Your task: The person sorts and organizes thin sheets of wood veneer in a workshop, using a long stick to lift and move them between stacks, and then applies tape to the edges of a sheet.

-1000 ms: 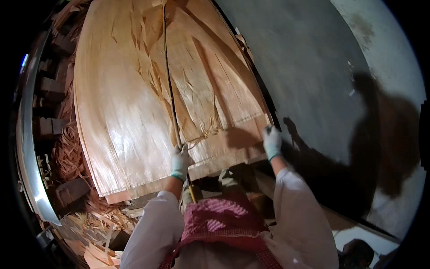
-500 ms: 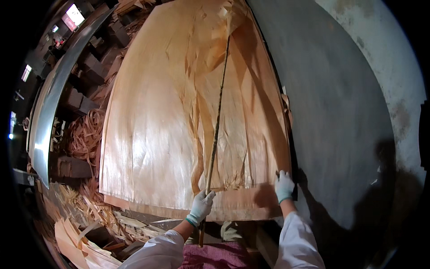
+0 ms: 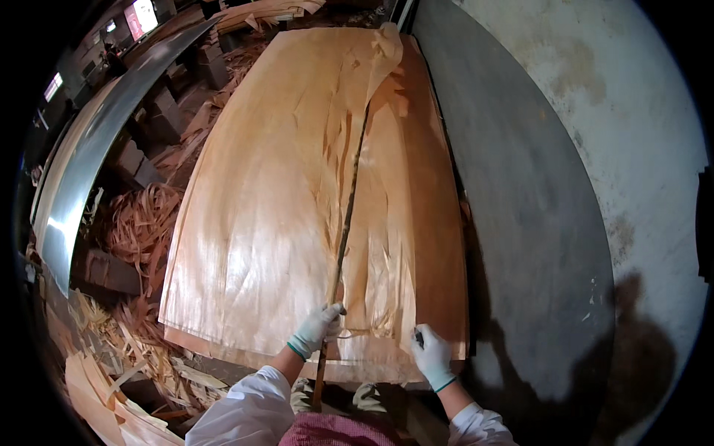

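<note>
Left fingers (image 3: 334,309) round stick (image 3: 346,223), veneer sheet (image 3: 253,223) beneath, right fingers (image 3: 429,333) curled near its edge, hold unclear

A stack (image 3: 379,372) of wood sheets fills the middle. On it lies the top sheet (image 3: 245,238), smooth on the left, creased toward the right, its right edge short of the stack's, so a darker strip shows. A stick (image 3: 349,215) runs lengthwise over the creases; contact is hard to tell. On the floor (image 3: 63,316) at left lie tangled ribbons (image 3: 145,223), blocks (image 3: 108,273) and, nearer, pale scraps (image 3: 137,357).
</note>
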The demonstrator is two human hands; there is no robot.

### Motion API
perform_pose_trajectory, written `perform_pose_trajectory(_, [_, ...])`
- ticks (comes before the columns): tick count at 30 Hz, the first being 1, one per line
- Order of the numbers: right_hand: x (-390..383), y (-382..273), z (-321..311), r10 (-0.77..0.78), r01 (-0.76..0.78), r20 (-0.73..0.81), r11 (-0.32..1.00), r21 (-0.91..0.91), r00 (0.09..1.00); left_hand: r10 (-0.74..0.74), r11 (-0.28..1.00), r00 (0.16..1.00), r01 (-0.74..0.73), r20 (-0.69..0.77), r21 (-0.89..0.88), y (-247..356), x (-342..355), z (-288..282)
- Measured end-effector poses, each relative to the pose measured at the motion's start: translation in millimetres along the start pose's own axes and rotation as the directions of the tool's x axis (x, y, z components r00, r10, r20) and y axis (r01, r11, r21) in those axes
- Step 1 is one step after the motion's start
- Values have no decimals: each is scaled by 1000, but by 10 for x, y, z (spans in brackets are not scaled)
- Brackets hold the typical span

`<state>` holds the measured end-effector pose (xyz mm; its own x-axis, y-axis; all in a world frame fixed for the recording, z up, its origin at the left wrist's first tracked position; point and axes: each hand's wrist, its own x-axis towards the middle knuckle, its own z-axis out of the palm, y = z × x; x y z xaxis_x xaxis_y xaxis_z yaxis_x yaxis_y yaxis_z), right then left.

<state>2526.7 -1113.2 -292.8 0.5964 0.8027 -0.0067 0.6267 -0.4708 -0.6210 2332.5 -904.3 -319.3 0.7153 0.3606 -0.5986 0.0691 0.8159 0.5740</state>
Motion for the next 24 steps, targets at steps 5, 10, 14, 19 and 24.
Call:
perform_pose_trajectory(5, [-112, -183, 302, -39, 57, 144, 991, -121, 989, 14, 985, 987, 15, -163, 172, -508, 20, -189])
perform_pose_trajectory(10, [-188, -157, 558, -1, 63, 260, 972, -227, 966, 2, 999, 1000, -3, 31, 34, -327, -56, 37])
perform_pose_trajectory(14, [-227, -167, 701, 32, 33, 243, 965, -258, 969, 32, 937, 944, 86, 329, -340, -7, -324, -385])
perform_pose_trajectory(19, [-297, -298, 808, -33, 89, 233, 968, -235, 972, -15, 935, 952, 122, 307, -333, -218, -373, -528])
perform_pose_trajectory(24, [-321, -413, 895, 39, 41, 279, 960, -276, 959, -3, 995, 979, 23, 204, -95, -623, -237, -375])
